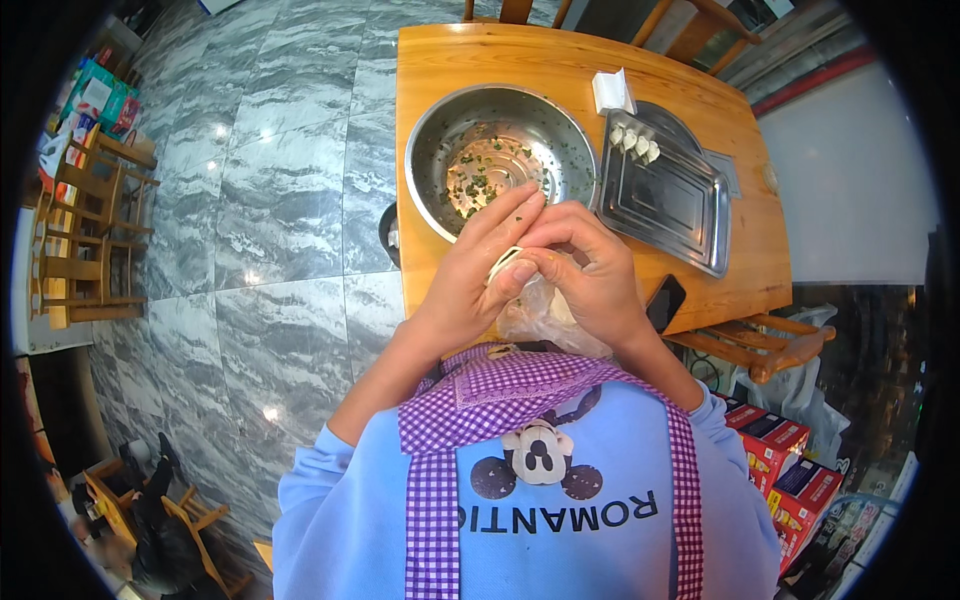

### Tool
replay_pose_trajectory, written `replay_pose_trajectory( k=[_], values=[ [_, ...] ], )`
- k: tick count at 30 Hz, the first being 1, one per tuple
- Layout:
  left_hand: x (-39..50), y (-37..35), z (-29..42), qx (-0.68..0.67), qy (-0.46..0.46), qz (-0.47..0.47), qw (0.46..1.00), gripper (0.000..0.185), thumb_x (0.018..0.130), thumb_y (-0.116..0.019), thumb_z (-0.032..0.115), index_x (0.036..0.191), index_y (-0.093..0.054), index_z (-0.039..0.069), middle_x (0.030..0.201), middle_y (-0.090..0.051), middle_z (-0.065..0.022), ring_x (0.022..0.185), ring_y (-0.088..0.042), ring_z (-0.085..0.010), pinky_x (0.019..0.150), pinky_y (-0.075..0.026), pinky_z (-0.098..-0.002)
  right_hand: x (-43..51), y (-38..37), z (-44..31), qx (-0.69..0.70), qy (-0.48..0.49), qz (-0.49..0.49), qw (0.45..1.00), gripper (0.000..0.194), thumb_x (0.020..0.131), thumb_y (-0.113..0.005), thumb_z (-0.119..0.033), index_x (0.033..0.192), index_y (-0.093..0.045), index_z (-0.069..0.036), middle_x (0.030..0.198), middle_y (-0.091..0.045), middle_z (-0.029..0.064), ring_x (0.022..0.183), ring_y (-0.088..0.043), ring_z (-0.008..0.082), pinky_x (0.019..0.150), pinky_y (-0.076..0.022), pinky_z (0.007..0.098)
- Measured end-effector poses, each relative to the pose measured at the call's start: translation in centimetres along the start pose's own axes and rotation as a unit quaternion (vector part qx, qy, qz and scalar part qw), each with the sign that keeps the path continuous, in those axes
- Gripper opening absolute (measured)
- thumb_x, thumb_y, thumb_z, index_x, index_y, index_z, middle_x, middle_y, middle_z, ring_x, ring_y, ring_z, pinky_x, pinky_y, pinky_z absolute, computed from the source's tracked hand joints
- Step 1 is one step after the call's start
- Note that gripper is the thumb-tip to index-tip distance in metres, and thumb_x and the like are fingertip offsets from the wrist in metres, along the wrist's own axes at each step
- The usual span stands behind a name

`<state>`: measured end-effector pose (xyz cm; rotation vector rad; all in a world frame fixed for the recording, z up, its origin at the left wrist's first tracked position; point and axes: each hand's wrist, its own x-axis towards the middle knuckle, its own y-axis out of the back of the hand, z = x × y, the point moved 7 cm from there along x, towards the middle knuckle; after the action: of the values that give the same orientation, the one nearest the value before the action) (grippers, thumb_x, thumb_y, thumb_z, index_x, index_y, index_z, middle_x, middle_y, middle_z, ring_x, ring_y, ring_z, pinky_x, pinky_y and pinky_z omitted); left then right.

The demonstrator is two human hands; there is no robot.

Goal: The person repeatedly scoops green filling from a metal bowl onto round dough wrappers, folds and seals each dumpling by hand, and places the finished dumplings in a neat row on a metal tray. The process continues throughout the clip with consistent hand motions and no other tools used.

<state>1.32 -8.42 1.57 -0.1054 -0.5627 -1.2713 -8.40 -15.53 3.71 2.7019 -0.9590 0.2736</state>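
Note:
Both hands meet above the near edge of a large steel bowl, which has chopped green bits over its bottom and walls. My left hand holds a folded dumpling wrapper between thumb and fingers. Fingertips of my right hand pinch the same wrapper's edge. Below the hands lies a clear plastic bag with something pale inside, partly hidden by my right hand. On a rectangular steel tray to the right, several shaped dumplings sit in a row at the far left corner.
The wooden table also holds a box of tissues, a round metal tray under the steel one and a dark phone. A wooden chair stands at right, near red cartons. Another person sits at lower left.

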Motion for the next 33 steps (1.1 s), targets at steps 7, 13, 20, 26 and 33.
replay_pose_trajectory(
  k=[7,13,20,26,33],
  values=[
    [-0.3,0.1,0.3,0.148,-0.029,0.046,0.987,0.035,0.098,-0.045,0.03,0.103,-0.056,-0.002,0.089,-0.062,-0.0139,0.078,-0.06,-0.0269,0.067,-0.048,-0.0358,-0.1,0.0,-0.4,-0.013,0.018,0.034,0.999,0.011,0.084,-0.063,-0.001,0.095,-0.063,0.001,0.1,-0.058,0.0082,0.09,-0.059,0.0159,0.081,-0.0481,0.0265],
    [-1.5,-0.2,-1.1,-0.131,0.115,0.131,0.976,0.047,0.101,-0.03,0.04,0.094,-0.054,0.0,0.07,-0.056,-0.0057,0.054,-0.048,-0.0084,0.046,-0.036,-0.0221,-0.5,1.1,-1.2,-0.01,0.016,0.074,0.997,0.02,0.089,-0.06,-0.011,0.105,-0.066,-0.001,0.105,-0.059,0.01,0.1,-0.055,0.0199,0.087,-0.0434,0.031],
    [-1.5,-0.6,-1.5,-0.194,0.141,0.174,0.955,0.057,0.099,-0.026,0.051,0.097,-0.051,0.001,0.071,-0.055,-0.0034,0.054,-0.045,-0.0054,0.048,-0.035,-0.0182,-1.2,0.9,-3.9,-0.223,0.19,0.069,0.954,0.022,0.084,-0.064,-0.012,0.104,-0.068,-0.004,0.105,-0.059,0.0081,0.098,-0.051,0.024,0.087,-0.041,0.034],
    [-1.4,-1.0,-1.1,-0.229,0.152,0.195,0.941,0.047,0.102,-0.029,0.042,0.097,-0.052,0.001,0.067,-0.05,-0.0003,0.055,-0.041,-0.0046,0.047,-0.031,-0.0193,-1.1,0.7,-3.2,-0.204,0.168,0.066,0.962,0.042,0.08,-0.071,-0.02,0.117,-0.059,-0.004,0.117,-0.054,0.0104,0.109,-0.048,0.0265,0.094,-0.0386,0.0368],
    [-0.6,-1.8,0.1,-0.191,0.105,0.187,0.958,0.047,0.102,-0.03,0.041,0.092,-0.053,0.001,0.068,-0.05,-0.0003,0.055,-0.042,-0.0045,0.046,-0.033,-0.0197,0.7,-1.3,-0.4,0.071,-0.007,-0.114,0.991,0.064,0.087,-0.061,-0.035,0.134,-0.042,0.003,0.137,-0.042,0.0172,0.131,-0.035,0.0273,0.108,-0.0269,0.037]
  ],
)
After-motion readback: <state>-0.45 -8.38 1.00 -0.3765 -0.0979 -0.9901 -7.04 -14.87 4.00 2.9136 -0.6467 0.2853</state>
